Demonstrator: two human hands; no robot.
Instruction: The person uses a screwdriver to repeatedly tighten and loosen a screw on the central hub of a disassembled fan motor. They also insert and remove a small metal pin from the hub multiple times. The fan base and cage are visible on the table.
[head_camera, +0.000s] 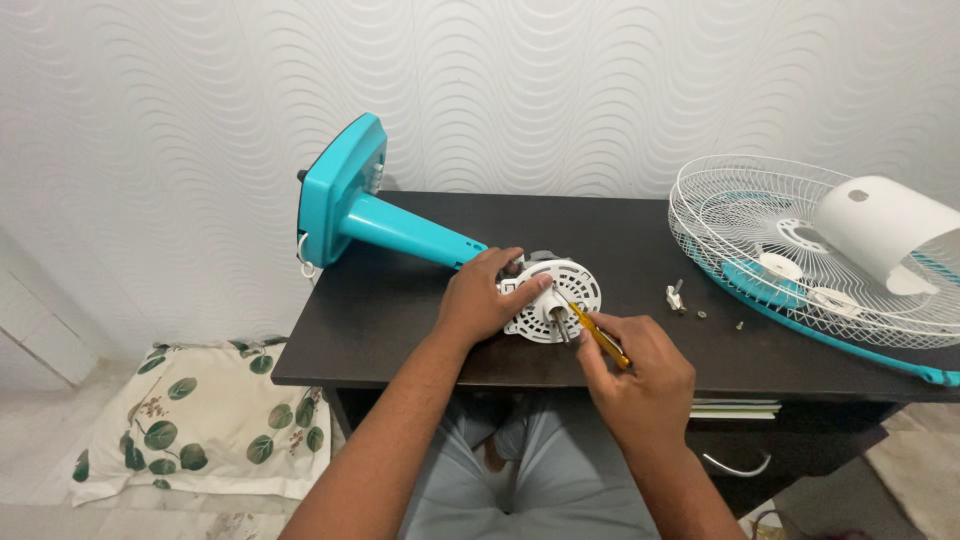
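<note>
— Right hand (640, 375) is gripping a yellow-handled screwdriver (598, 335), tip at the white round vented motor plate (550, 298) on the dark table (400, 300).

— Left hand (485, 295) is clasping that plate; white wire grille (770, 250) and loose screws (700, 314) are already lying aside.

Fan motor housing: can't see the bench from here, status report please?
Left hand steadying white motor housing. Right hand gripping yellow screwdriver, tip at housing. Nothing blocking.
</note>
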